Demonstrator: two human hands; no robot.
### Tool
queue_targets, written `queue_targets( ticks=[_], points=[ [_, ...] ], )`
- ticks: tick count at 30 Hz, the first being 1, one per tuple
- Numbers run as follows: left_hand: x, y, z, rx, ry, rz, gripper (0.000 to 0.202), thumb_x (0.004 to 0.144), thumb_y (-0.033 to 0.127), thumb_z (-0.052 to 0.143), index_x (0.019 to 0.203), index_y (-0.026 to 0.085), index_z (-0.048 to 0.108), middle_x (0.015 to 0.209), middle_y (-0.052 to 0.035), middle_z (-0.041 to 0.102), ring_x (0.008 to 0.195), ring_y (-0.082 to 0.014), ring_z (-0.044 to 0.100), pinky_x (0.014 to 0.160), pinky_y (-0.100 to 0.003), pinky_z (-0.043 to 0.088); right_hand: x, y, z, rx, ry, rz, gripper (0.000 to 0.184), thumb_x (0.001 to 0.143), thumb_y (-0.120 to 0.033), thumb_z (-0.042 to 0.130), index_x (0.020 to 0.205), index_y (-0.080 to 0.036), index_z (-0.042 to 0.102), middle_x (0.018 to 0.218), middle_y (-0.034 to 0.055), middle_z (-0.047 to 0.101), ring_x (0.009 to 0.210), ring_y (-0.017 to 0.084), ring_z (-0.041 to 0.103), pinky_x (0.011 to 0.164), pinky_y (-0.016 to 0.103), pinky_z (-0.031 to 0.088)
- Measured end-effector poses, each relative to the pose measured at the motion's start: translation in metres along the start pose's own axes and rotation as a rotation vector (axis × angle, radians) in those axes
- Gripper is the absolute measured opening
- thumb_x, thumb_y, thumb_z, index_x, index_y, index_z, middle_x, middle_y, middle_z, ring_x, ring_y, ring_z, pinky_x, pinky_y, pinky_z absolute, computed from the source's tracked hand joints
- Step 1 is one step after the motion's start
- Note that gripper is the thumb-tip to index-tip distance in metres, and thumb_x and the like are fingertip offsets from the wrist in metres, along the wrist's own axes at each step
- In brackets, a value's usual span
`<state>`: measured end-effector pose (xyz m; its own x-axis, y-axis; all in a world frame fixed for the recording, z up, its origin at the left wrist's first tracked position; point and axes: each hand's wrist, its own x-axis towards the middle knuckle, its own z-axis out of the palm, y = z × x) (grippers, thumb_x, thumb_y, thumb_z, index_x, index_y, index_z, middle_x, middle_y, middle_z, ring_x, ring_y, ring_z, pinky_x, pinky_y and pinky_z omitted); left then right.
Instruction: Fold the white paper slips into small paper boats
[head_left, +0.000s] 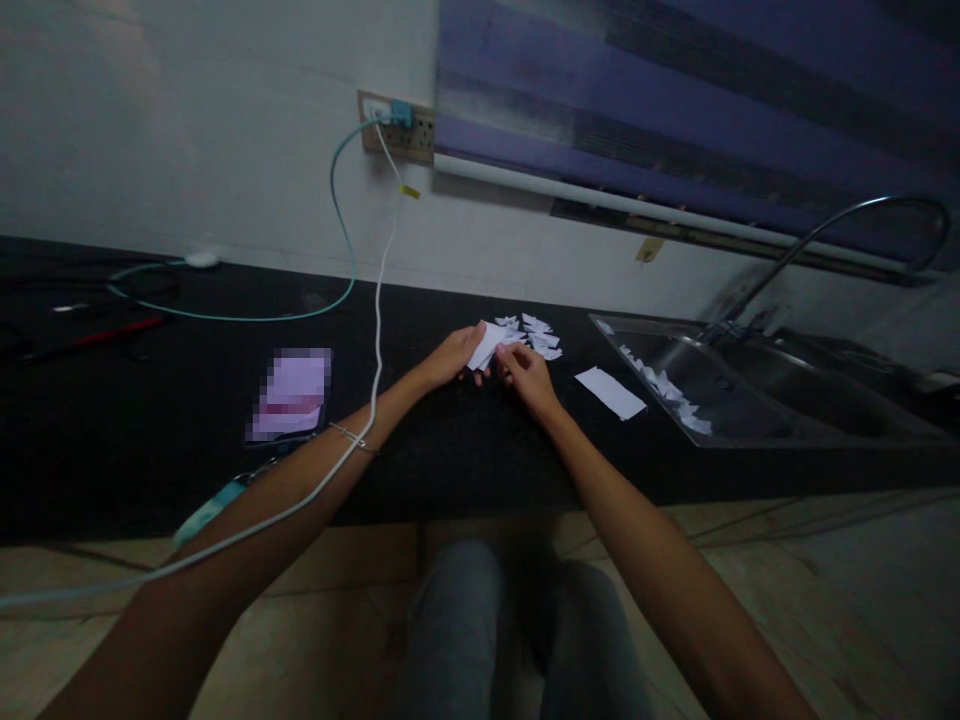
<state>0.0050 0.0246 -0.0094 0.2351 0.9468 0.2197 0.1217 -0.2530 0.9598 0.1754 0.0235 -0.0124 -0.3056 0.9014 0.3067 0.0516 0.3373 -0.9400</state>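
A small piece of white paper [486,343] is held above the dark counter between my two hands. My left hand [456,356] is closed on its left side, thumb on top. The fingers of my right hand [525,374] pinch at the paper's right edge; a fold there is too small to make out. Just behind lie several small folded white paper pieces [538,335]. To the right of my right hand, a flat white paper rectangle [610,392] rests on the counter.
More folded paper pieces [664,388] line the left rim of the steel sink [750,385], under a curved faucet [817,235]. A phone [292,395] lies at left. A white cable [379,330] crosses my left forearm from the wall socket [397,130].
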Motion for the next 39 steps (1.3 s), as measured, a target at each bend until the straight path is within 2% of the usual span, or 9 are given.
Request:
queue_targets(
  ticks=[3, 6, 10, 13, 20, 26, 29, 34, 39],
  points=[
    [-0.001, -0.002, 0.003, 0.061, 0.057, 0.022, 0.056, 0.096, 0.065, 0.036, 0.093, 0.014, 0.057, 0.062, -0.0029, 0.063, 0.047, -0.0113, 0.058, 0.044, -0.022, 0.044, -0.001, -0.001, 0.003, 0.014, -0.056, -0.033, 0.04, 0.076, -0.058, 0.071, 0.074, -0.019, 0.06, 0.063, -0.0007, 0.059, 0.055, 0.012, 0.05, 0.053, 0.026, 0.039],
    [-0.003, -0.003, 0.004, 0.115, 0.037, 0.034, 0.055, 0.097, 0.064, 0.035, 0.093, 0.014, 0.057, 0.064, -0.0029, 0.062, 0.049, -0.0116, 0.058, 0.045, -0.022, 0.047, 0.0, 0.002, 0.003, 0.007, -0.074, -0.053, 0.038, 0.077, -0.055, 0.071, 0.072, -0.019, 0.06, 0.063, -0.0001, 0.062, 0.055, 0.013, 0.052, 0.054, 0.027, 0.04],
    [-0.004, -0.003, 0.002, 0.105, -0.02, 0.068, 0.042, 0.097, 0.055, 0.046, 0.099, 0.015, 0.057, 0.073, -0.0043, 0.064, 0.057, -0.0123, 0.061, 0.047, -0.022, 0.049, 0.003, 0.007, 0.0, -0.061, -0.042, -0.084, 0.037, 0.08, -0.055, 0.067, 0.071, -0.02, 0.06, 0.065, -0.0003, 0.061, 0.058, 0.014, 0.052, 0.054, 0.027, 0.039],
    [-0.004, 0.001, 0.002, 0.071, -0.024, 0.086, 0.031, 0.095, 0.046, 0.056, 0.098, 0.015, 0.056, 0.077, -0.0047, 0.064, 0.06, -0.0121, 0.061, 0.049, -0.021, 0.05, 0.004, 0.009, -0.001, -0.11, -0.022, -0.115, 0.041, 0.083, -0.058, 0.062, 0.068, -0.02, 0.059, 0.064, -0.0002, 0.058, 0.059, 0.014, 0.049, 0.054, 0.026, 0.037],
    [-0.008, 0.011, 0.005, 0.065, -0.054, 0.102, 0.028, 0.098, 0.04, 0.051, 0.095, 0.013, 0.055, 0.071, -0.0031, 0.064, 0.051, -0.0092, 0.058, 0.047, -0.02, 0.049, 0.004, 0.011, -0.002, -0.156, -0.019, -0.118, 0.048, 0.085, -0.065, 0.055, 0.067, -0.021, 0.057, 0.063, -0.0001, 0.055, 0.059, 0.014, 0.047, 0.054, 0.026, 0.036],
    [-0.011, 0.016, 0.008, 0.112, -0.008, 0.098, 0.025, 0.099, 0.036, 0.051, 0.092, 0.013, 0.056, 0.071, -0.0039, 0.066, 0.047, -0.008, 0.056, 0.045, -0.019, 0.046, 0.005, 0.011, -0.002, -0.168, -0.029, -0.146, 0.05, 0.088, -0.065, 0.051, 0.065, -0.021, 0.054, 0.061, -0.0002, 0.053, 0.059, 0.014, 0.046, 0.055, 0.026, 0.035],
    [-0.01, 0.018, 0.008, 0.109, -0.016, 0.107, 0.03, 0.098, 0.04, 0.051, 0.088, 0.013, 0.057, 0.066, -0.0031, 0.065, 0.047, -0.008, 0.056, 0.045, -0.019, 0.044, 0.006, 0.011, -0.003, -0.198, -0.016, -0.159, 0.051, 0.088, -0.067, 0.049, 0.065, -0.021, 0.052, 0.061, 0.0, 0.052, 0.06, 0.015, 0.045, 0.056, 0.027, 0.035],
    [-0.011, 0.016, 0.002, 0.076, -0.114, 0.115, 0.047, 0.097, 0.053, 0.047, 0.076, 0.013, 0.058, 0.057, -0.0032, 0.062, 0.048, -0.0093, 0.057, 0.048, -0.019, 0.044, 0.008, 0.014, -0.004, -0.203, 0.002, -0.152, 0.053, 0.086, -0.071, 0.047, 0.066, -0.022, 0.049, 0.06, 0.0, 0.05, 0.062, 0.016, 0.046, 0.056, 0.028, 0.035],
    [-0.013, 0.012, -0.005, 0.14, -0.169, 0.094, 0.06, 0.095, 0.063, 0.042, 0.062, 0.015, 0.056, 0.046, -0.0007, 0.054, 0.042, -0.0081, 0.051, 0.046, -0.019, 0.039, 0.009, 0.016, -0.004, -0.183, -0.018, -0.167, 0.051, 0.088, -0.068, 0.046, 0.067, -0.022, 0.049, 0.062, -0.0004, 0.05, 0.063, 0.016, 0.046, 0.058, 0.028, 0.037]
  ],
)
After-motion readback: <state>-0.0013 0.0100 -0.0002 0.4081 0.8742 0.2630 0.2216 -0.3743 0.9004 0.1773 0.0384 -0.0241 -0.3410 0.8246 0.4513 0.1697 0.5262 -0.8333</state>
